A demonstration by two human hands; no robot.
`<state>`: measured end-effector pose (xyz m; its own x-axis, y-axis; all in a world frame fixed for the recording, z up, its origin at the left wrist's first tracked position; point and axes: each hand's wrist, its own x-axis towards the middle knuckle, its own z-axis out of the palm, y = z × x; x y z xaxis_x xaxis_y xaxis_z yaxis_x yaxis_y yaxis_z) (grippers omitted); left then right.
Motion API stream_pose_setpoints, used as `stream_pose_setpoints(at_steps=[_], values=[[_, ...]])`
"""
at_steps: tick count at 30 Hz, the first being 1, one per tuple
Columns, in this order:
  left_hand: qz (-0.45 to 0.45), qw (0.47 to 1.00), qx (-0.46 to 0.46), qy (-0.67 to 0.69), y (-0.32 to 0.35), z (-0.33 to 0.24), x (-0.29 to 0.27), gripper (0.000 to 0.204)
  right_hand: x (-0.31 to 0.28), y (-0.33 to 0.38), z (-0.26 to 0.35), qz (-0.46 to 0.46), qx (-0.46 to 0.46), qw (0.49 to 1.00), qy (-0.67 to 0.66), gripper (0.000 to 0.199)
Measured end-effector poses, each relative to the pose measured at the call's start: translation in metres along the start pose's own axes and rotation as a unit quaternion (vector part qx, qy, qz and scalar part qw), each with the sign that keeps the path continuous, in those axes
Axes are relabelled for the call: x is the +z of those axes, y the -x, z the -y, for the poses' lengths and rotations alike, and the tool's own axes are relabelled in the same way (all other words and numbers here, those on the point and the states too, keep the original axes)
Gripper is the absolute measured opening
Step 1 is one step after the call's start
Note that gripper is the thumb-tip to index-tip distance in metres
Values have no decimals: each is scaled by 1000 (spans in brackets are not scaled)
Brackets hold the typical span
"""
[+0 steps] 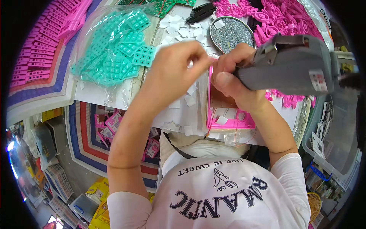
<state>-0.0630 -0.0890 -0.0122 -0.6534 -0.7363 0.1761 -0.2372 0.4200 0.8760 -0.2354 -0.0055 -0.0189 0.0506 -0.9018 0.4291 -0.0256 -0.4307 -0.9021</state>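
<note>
My right hand (240,76) is wrapped round the near end of a bulky dark grey electric screwdriver (291,66) with a metal clip on its body. Its tip is hidden by my fingers. Just left of it, my left hand (177,66) has thumb and forefinger pinched together; anything between them is too small to make out. Below my right hand lies a pink plastic housing (230,124) with a brown circuit board (222,100) in it, partly covered by that hand. A thin red wire loops from its near edge. A round metal dish of small screws (232,35) stands beyond my hands.
A clear bag of turquoise keypads (118,49) lies left on the table, near scattered white squares (185,30). Pink plastic rings (282,21) are heaped far right. Stacked pink housings (38,49) stand far left. A clear plastic bin (333,141) is at the right.
</note>
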Motion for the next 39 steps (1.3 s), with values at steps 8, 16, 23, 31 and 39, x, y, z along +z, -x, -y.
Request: stream_pose_setpoints(at_steps=[8,16,23,31,39], values=[[-56,981,163,-87,77,11,52,17,-10,-3,57,4,-6,978,-211,31],[-54,975,194,-90,74,2,58,17,-3,20,82,-33,59,981,-184,37],[-23,966,219,-138,70,-6,48,18,-3,24,78,-31,54,983,-171,38],[24,953,245,-175,63,-15,43,15,-1,30,73,-54,78,984,-148,38],[110,969,189,-114,65,-14,43,9,0,36,72,-75,69,985,-137,38]])
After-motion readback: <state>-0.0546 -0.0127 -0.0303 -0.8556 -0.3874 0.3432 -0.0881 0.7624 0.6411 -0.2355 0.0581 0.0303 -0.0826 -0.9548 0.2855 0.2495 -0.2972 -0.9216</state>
